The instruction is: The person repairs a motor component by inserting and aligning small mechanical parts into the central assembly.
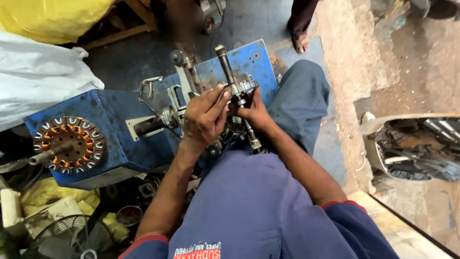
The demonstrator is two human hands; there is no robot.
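Both hands grasp a grey metal shaft with a toothed round hub (235,81) above the blue-painted metal winding machine (115,129): left hand (203,117) pinching the hub, right hand (254,112) clasped beneath it. A copper-wound round stator (69,144) sits on the machine's left spindle.

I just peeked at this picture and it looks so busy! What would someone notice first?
First, the two hands in the middle: the left hand and right hand both grip a metal shaft with a toothed round part. Under them stands a big blue machine. On its left end sits a round motor stator with orange copper windings.
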